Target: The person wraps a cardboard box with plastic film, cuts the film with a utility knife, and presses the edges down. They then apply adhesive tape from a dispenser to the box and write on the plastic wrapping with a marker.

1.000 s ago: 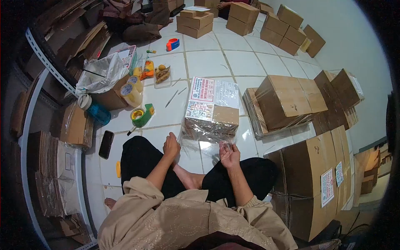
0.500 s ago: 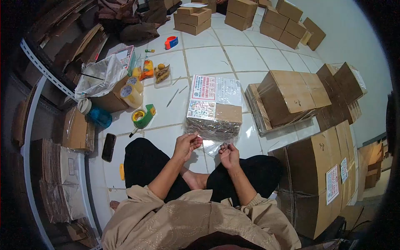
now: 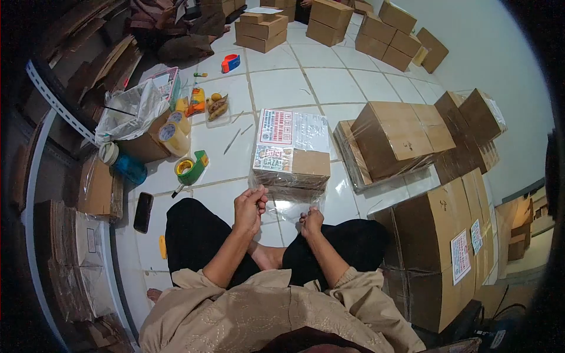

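A cardboard box with printed labels on top, wrapped in clear plastic, stands on the tiled floor in front of my crossed legs. Loose clear plastic hangs from its near side between my hands. My left hand is closed on the plastic's left edge, just in front of the box. On the right, my right hand is closed on the plastic's other edge, lower and nearer to my knee.
Left: tape dispenser, tape rolls, blue bottle, phone, food tray, shelf. Right: large wrapped boxes and a carton. Far: stacked boxes and a seated person.
Both my hands have closed more on the plastic, which is now stretched between them at the box's near side. The whole view has shifted slightly.
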Demonstrator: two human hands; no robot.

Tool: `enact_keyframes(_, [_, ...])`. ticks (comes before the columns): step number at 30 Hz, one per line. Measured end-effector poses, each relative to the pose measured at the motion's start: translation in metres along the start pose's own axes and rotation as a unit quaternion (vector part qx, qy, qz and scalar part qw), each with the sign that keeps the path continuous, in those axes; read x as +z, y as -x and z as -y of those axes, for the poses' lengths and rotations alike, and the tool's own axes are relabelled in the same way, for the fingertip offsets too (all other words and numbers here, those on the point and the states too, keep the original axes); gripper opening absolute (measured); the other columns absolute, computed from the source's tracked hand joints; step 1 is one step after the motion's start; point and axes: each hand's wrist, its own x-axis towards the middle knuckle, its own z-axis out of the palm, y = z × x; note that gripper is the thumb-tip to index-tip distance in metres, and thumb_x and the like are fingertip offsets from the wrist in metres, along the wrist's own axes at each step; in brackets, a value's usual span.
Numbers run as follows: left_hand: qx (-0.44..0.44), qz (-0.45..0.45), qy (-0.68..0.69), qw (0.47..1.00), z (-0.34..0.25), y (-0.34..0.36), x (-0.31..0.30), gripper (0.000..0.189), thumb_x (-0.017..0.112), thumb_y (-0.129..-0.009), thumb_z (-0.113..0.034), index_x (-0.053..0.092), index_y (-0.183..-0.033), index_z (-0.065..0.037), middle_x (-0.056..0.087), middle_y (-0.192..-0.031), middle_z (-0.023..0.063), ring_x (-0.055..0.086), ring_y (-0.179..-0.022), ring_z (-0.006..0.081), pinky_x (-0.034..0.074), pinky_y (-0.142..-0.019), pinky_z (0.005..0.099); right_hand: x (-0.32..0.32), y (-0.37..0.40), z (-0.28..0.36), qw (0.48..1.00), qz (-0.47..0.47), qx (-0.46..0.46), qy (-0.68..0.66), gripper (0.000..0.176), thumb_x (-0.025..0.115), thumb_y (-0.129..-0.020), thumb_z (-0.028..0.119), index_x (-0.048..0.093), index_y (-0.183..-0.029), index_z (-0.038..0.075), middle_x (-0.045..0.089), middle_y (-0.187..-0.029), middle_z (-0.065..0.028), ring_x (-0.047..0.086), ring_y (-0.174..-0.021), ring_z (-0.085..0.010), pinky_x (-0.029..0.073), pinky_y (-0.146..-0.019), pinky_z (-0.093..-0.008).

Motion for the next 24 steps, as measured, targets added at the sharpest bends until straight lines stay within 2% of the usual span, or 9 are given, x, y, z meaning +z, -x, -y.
enact_keyframes(3, [-0.024,0.026,0.033,0.999,-0.010,-0.006,-0.007,0.016,0.060,-0.082,-0.016,0.058,-0.078,0.000,0.050,-0.059,-0.0014,0.041,-0.048,0.0030,0.032,-0.042,0.0156,-0.002,0.023,0.008,0.996,-0.024,-0.073,-0.054,0.014,0.044,-0.088,0.022,0.043,-0.082,0.010,0.039,-0.072,-0.0006,0.043,-0.051,-0.0135,0.034,-0.041,-0.0241])
enact_keyframes(7, [-0.038,0.031,0.021,0.999,-0.016,-0.008,-0.004,0.016,0.060,-0.081,-0.015,0.058,-0.080,0.001,0.050,-0.058,-0.0015,0.041,-0.047,0.0029,0.031,-0.041,0.0152,-0.018,0.022,0.016,0.995,-0.046,-0.084,-0.037,0.017,0.044,-0.089,0.026,0.045,-0.084,0.009,0.039,-0.074,0.0002,0.042,-0.052,-0.0124,0.033,-0.042,-0.0229])
enact_keyframes(11, [-0.020,0.045,-0.027,0.998,-0.005,-0.012,-0.011,0.020,0.053,-0.083,-0.016,0.056,-0.091,0.003,0.056,-0.071,0.0061,0.049,-0.058,0.0099,0.039,-0.049,0.0199,-0.015,0.014,0.016,0.993,-0.087,-0.082,0.019,0.024,0.043,-0.090,0.031,0.047,-0.089,0.008,0.040,-0.075,-0.0007,0.044,-0.058,-0.0136,0.036,-0.047,-0.0249])
enact_keyframes(13, [-0.038,0.038,0.000,0.999,0.020,-0.018,-0.037,0.025,0.050,-0.083,-0.017,0.054,-0.096,0.004,0.058,-0.078,0.0107,0.053,-0.063,0.0138,0.043,-0.054,0.0223,-0.016,0.016,0.014,0.996,-0.053,-0.062,-0.038,0.030,0.043,-0.088,0.035,0.048,-0.094,0.006,0.046,-0.082,-0.0046,0.050,-0.073,-0.0189,0.041,-0.060,-0.0301])
enact_keyframes(15, [-0.212,-0.027,0.123,0.969,0.059,-0.037,-0.075,0.040,0.046,-0.083,-0.024,0.046,-0.109,0.006,0.056,-0.100,0.0184,0.057,-0.079,0.0227,0.047,-0.066,0.0282,-0.005,0.032,0.019,0.996,-0.013,-0.010,-0.083,0.034,0.043,-0.085,0.036,0.047,-0.099,0.006,0.049,-0.092,-0.0076,0.051,-0.084,-0.0223,0.041,-0.068,-0.0317])
enact_keyframes(18, [-0.300,-0.050,0.242,0.921,0.074,-0.048,-0.075,0.046,0.047,-0.081,-0.026,0.042,-0.114,0.006,0.052,-0.107,0.0205,0.054,-0.092,0.0271,0.045,-0.076,0.0323,-0.001,0.040,0.015,0.988,0.072,0.047,-0.126,0.044,0.044,-0.081,0.039,0.044,-0.109,0.005,0.050,-0.108,-0.0127,0.050,-0.099,-0.0276,0.040,-0.080,-0.0340])
enact_keyframes(20, [-0.307,-0.032,0.281,0.909,0.072,-0.059,-0.064,0.043,0.048,-0.081,-0.027,0.046,-0.109,0.004,0.052,-0.110,0.0174,0.050,-0.101,0.0286,0.041,-0.082,0.0340,-0.001,0.042,0.015,0.984,0.122,0.052,-0.117,0.050,0.045,-0.080,0.040,0.042,-0.114,0.004,0.049,-0.114,-0.0147,0.049,-0.104,-0.0293,0.040,-0.083,-0.0347])
enact_keyframes(22, [-0.229,0.023,0.290,0.929,0.064,-0.063,-0.052,0.036,0.051,-0.079,-0.028,0.052,-0.098,0.002,0.052,-0.107,0.0168,0.052,-0.093,0.0290,0.043,-0.076,0.0318,0.004,0.044,0.016,0.962,0.232,0.076,-0.124,0.046,0.051,-0.076,0.033,0.046,-0.111,0.003,0.048,-0.118,-0.0149,0.047,-0.110,-0.0287,0.041,-0.086,-0.0364])
enact_keyframes(24, [-0.218,0.035,0.272,0.937,0.067,-0.075,-0.053,0.029,0.050,-0.082,-0.028,0.055,-0.093,-0.001,0.057,-0.100,0.0101,0.054,-0.090,0.0234,0.042,-0.074,0.0303,0.008,0.042,0.017,0.964,0.238,0.057,-0.101,0.038,0.052,-0.080,0.028,0.049,-0.109,0.003,0.051,-0.115,-0.0142,0.047,-0.111,-0.0265,0.042,-0.087,-0.0360])
